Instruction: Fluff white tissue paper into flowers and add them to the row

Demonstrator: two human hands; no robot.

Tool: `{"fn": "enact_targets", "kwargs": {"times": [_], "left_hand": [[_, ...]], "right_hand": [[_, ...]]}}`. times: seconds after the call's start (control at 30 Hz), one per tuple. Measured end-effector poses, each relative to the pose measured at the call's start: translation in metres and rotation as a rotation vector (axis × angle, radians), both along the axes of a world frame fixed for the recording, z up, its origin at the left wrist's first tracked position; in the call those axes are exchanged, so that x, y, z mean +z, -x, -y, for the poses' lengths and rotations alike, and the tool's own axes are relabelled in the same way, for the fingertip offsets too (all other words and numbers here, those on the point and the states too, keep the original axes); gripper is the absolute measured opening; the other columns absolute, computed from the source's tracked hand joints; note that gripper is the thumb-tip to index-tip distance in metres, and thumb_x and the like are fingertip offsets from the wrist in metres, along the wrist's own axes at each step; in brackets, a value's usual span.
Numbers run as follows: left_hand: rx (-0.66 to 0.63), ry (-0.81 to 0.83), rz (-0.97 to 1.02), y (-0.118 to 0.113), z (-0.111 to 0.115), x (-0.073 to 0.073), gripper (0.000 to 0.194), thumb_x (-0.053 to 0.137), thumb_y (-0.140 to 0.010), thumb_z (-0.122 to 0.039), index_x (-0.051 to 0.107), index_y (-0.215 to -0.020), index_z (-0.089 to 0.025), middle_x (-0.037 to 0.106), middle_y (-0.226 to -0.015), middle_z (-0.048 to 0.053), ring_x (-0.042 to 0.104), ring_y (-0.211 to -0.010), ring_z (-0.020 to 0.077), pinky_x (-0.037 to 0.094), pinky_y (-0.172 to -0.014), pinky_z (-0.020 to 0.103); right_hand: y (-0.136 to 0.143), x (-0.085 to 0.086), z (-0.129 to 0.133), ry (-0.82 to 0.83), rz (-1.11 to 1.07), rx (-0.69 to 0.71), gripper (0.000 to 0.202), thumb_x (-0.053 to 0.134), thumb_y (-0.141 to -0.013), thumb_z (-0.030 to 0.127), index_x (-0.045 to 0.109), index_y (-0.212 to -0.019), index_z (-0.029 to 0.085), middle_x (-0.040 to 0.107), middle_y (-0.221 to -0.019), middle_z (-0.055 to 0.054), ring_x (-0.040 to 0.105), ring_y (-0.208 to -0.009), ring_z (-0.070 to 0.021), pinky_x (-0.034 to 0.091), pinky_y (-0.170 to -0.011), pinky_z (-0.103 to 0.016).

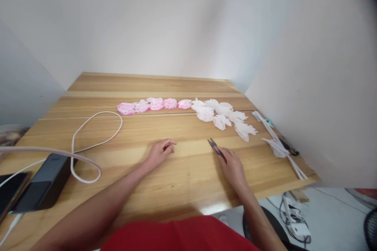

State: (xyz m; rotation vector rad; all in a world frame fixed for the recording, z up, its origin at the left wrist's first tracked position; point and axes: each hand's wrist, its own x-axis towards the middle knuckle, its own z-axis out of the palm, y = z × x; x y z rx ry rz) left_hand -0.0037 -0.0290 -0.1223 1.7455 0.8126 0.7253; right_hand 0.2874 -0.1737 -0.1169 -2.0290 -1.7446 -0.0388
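Note:
My right hand (231, 162) holds small thread snips (214, 146), their blades slightly parted and pointing away to the left. Resting on the wooden table, my left hand (161, 152) has its fingers curled together; whether something small is between them is hidden. Beyond both hands, a row of pink and white ruffled pieces (156, 103) lies across the table. Several plain white gauzy pieces (222, 109) continue the row to the right, some overlapping and spreading toward my right hand.
White sticks (277, 141) with a white piece (276, 148) lie at the table's right edge, beside a dark object. A looped white cable (73, 137), a black power bank (44, 184) and a phone (11, 190) occupy the left. Walls stand behind and to the right.

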Motion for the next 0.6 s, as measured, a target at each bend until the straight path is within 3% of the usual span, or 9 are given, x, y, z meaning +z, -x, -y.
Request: {"fn": "enact_targets", "kwargs": {"times": [0.17,0.27,0.43,0.6], "left_hand": [[-0.002,-0.013,-0.044,-0.001,0.001,0.002,0.026,0.045,-0.083,-0.026,0.064,-0.097,-0.016,0.065,-0.073,0.001,0.055,-0.063,0.0129,0.039,-0.061,0.023],[-0.005,-0.033,-0.062,-0.001,0.001,0.002,0.026,0.045,-0.083,-0.025,0.065,-0.096,-0.016,0.065,-0.072,0.001,0.055,-0.062,0.0123,0.038,-0.06,0.022],[0.007,-0.039,-0.049,-0.003,0.001,-0.001,0.024,0.045,-0.083,-0.022,0.065,-0.094,-0.015,0.066,-0.072,0.001,0.057,-0.064,0.0122,0.04,-0.061,0.021],[0.027,-0.045,-0.045,-0.005,0.001,-0.004,0.023,0.047,-0.083,-0.02,0.066,-0.095,-0.016,0.067,-0.073,-0.001,0.057,-0.063,0.0112,0.041,-0.061,0.02]], "right_hand": [[-0.064,0.006,0.025,0.132,0.161,-0.104,0.034,0.042,-0.086,0.024,0.059,-0.114,0.017,0.064,-0.11,-0.012,0.058,-0.099,-0.0272,0.045,-0.089,-0.042],[-0.091,0.019,0.017,0.163,0.252,-0.128,0.04,0.047,-0.083,0.031,0.056,-0.118,0.015,0.062,-0.114,-0.014,0.056,-0.104,-0.031,0.044,-0.09,-0.045],[-0.098,0.038,-0.046,0.034,0.262,-0.156,0.067,0.055,-0.079,0.042,0.038,-0.136,0.012,0.047,-0.134,-0.017,0.042,-0.125,-0.0317,0.035,-0.102,-0.044],[-0.101,0.023,-0.106,0.06,0.187,-0.153,0.082,0.059,-0.074,0.048,0.031,-0.14,0.007,0.04,-0.139,-0.022,0.037,-0.129,-0.0331,0.032,-0.103,-0.043]]}}
